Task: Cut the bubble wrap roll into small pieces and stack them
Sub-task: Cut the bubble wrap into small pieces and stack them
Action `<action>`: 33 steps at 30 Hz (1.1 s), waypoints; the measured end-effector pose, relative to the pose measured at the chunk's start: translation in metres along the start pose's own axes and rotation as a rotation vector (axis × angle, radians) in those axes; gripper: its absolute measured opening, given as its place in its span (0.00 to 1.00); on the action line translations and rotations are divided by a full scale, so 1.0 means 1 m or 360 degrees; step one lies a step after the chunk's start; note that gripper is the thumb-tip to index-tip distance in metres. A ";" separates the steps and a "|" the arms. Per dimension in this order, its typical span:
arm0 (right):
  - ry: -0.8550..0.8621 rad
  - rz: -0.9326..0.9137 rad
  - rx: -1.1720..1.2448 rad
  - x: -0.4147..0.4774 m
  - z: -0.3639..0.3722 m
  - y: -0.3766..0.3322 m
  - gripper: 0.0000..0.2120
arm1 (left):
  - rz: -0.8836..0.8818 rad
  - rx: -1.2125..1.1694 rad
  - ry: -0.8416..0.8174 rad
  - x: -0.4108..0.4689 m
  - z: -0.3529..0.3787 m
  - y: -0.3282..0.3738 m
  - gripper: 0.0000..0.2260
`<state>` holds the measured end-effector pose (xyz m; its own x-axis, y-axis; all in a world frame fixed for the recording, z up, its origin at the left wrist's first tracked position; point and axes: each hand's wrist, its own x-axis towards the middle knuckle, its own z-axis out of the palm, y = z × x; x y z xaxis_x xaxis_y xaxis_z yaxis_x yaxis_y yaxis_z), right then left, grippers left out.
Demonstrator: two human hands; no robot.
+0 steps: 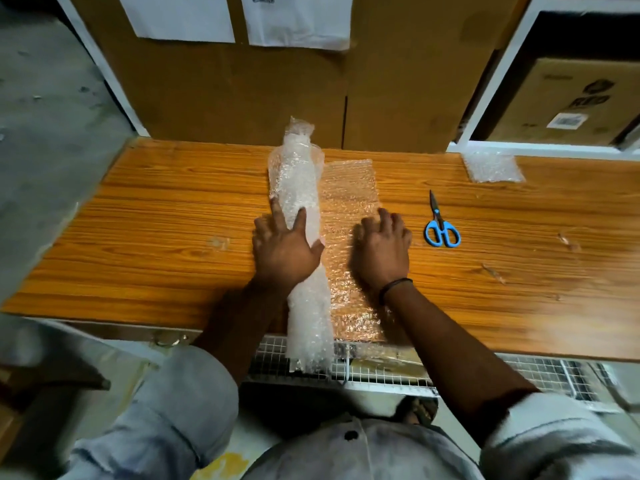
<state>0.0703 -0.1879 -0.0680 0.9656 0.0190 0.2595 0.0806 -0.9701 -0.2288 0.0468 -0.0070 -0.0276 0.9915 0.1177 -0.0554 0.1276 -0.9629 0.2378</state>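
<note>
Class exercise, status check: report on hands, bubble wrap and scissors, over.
Left hand flat on the roll, right hand pressing the unrolled sheet. Scissors lying untouched to the right. Cut pieces at far right. Nothing in the way.

Wooden table (pixel 156 216) — cardboard boxes (pixel 242 91) behind, grey floor (pixel 45 109).

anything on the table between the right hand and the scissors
Nothing visible does. The right hand presses the unrolled sheet, and only bare wooden table lies between it and the scissors. The left hand rests on the bubble wrap roll.
</note>
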 end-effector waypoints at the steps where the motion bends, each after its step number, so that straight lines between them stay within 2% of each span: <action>1: -0.0021 -0.0158 0.0049 -0.005 0.001 -0.010 0.15 | -0.0022 -0.0019 -0.0048 -0.001 0.006 0.003 0.38; 3: -0.0186 -0.0384 0.0132 -0.015 0.006 -0.024 0.19 | -0.0002 -0.0082 -0.0068 -0.002 0.016 0.004 0.42; 5: -0.0364 -0.0416 0.0146 -0.018 0.018 -0.025 0.23 | 0.0100 -0.0202 -0.0023 0.001 0.021 -0.001 0.41; 10: -0.0488 -0.0208 0.0123 -0.014 0.029 -0.014 0.29 | 0.0571 -0.0531 0.0066 0.024 0.018 -0.019 0.38; 13: -0.0507 -0.0067 0.0094 -0.006 0.025 -0.007 0.30 | 0.0633 -0.0618 -0.0002 0.035 0.012 -0.020 0.38; 16: -0.0524 -0.0012 0.0076 0.000 0.023 0.000 0.31 | 0.0533 -0.0535 0.0000 0.033 0.008 -0.020 0.37; 20: -0.0557 -0.0070 0.0041 0.000 0.021 0.008 0.31 | 0.0134 -0.0493 -0.0105 0.015 0.003 -0.022 0.37; 23: -0.0575 -0.0093 0.0028 -0.004 0.021 0.010 0.31 | -0.0087 -0.0185 -0.0162 0.012 -0.016 -0.009 0.38; 27: -0.0586 -0.0085 0.0017 -0.005 0.020 0.007 0.32 | -0.0097 -0.0141 0.0061 0.039 -0.033 0.021 0.36; 31: -0.0581 -0.0091 0.0025 -0.007 0.019 0.006 0.32 | -0.0161 -0.0114 -0.0128 0.065 -0.016 0.030 0.40; 33: -0.0567 -0.0088 0.0026 -0.007 0.018 0.007 0.32 | -0.0089 -0.0102 -0.0119 0.070 -0.006 0.025 0.38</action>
<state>0.0683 -0.1900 -0.0887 0.9851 0.1570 -0.0708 0.1361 -0.9614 -0.2393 0.1191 -0.0211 -0.0203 0.9784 0.1503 -0.1421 0.1867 -0.9374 0.2939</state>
